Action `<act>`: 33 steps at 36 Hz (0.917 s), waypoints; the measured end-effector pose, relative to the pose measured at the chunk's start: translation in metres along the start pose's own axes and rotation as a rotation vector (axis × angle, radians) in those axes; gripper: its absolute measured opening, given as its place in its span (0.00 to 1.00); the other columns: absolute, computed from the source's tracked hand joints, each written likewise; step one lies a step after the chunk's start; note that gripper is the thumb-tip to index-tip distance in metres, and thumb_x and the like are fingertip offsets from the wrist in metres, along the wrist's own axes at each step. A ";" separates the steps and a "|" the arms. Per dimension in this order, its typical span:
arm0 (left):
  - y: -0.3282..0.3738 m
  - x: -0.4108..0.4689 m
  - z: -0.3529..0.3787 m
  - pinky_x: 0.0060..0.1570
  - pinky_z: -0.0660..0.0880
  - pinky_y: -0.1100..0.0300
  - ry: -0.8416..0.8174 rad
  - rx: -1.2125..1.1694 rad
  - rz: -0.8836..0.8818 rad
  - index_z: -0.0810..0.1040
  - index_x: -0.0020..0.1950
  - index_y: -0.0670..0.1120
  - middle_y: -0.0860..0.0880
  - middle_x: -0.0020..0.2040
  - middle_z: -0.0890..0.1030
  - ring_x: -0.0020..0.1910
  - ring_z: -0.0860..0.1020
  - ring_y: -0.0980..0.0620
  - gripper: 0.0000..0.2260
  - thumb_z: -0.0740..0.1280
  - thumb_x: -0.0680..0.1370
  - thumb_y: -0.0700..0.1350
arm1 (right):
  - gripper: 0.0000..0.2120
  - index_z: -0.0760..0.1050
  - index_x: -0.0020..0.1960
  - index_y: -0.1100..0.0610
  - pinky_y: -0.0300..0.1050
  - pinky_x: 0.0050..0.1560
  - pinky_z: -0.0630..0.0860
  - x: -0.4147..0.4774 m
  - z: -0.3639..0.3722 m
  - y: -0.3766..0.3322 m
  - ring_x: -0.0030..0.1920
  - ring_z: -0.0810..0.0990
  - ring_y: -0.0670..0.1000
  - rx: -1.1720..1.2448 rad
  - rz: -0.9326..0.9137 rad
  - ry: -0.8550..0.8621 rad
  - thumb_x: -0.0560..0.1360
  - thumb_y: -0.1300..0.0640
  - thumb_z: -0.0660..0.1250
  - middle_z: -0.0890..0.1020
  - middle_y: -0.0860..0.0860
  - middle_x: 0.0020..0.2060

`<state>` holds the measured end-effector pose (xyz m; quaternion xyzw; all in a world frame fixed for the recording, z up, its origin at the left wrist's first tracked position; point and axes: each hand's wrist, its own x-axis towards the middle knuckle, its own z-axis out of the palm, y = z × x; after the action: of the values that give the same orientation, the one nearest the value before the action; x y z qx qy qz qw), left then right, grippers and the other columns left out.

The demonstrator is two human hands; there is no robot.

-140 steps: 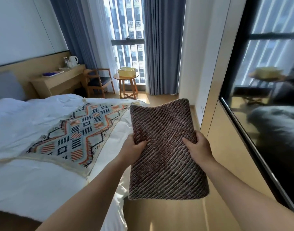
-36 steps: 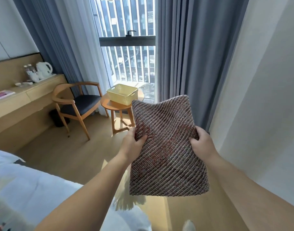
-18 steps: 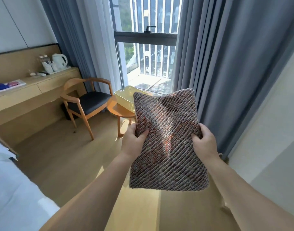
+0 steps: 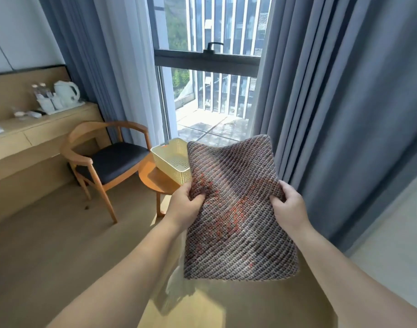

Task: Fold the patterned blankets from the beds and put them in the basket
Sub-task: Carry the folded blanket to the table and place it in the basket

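A folded brown-grey woven blanket with faint orange flecks hangs upright in front of me. My left hand grips its left edge and my right hand grips its right edge, both at mid height. Behind the blanket's upper left corner stands a pale yellow perforated basket on a small round wooden table. The basket's right part is hidden by the blanket; what shows of its inside holds nothing.
A wooden armchair with a dark seat stands left of the round table. A long wooden desk with a white kettle runs along the left wall. Grey curtains flank the tall window. Wooden floor lies between me and the furniture.
I have walked from the bedside toward the window with the blanket held in both hands. The bed has left the view, and the basket and table are much closer.
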<state>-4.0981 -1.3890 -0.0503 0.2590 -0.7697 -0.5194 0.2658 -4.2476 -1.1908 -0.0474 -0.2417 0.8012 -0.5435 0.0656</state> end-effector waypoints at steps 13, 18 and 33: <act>-0.028 0.194 -0.021 0.56 0.75 0.56 0.000 -0.057 -0.048 0.76 0.57 0.49 0.54 0.52 0.82 0.53 0.79 0.54 0.10 0.68 0.76 0.46 | 0.16 0.75 0.62 0.47 0.51 0.59 0.76 0.191 0.084 -0.008 0.54 0.80 0.46 -0.071 0.001 -0.020 0.76 0.58 0.63 0.83 0.42 0.51; -0.031 0.253 -0.021 0.48 0.72 0.66 -0.014 -0.041 -0.035 0.75 0.56 0.52 0.53 0.52 0.81 0.49 0.78 0.58 0.08 0.67 0.77 0.46 | 0.18 0.77 0.59 0.53 0.41 0.52 0.70 0.254 0.106 -0.015 0.52 0.78 0.49 -0.072 -0.033 -0.037 0.73 0.67 0.60 0.82 0.48 0.49; -0.054 0.437 0.013 0.57 0.75 0.56 0.220 0.058 -0.094 0.77 0.58 0.48 0.51 0.53 0.82 0.53 0.80 0.55 0.11 0.69 0.76 0.45 | 0.21 0.76 0.54 0.47 0.27 0.44 0.71 0.483 0.156 0.001 0.47 0.79 0.45 0.032 -0.162 -0.262 0.73 0.70 0.60 0.83 0.47 0.46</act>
<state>-4.4165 -1.6932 -0.0440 0.3575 -0.7376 -0.4775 0.3164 -4.6127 -1.5426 -0.0351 -0.3733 0.7550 -0.5233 0.1294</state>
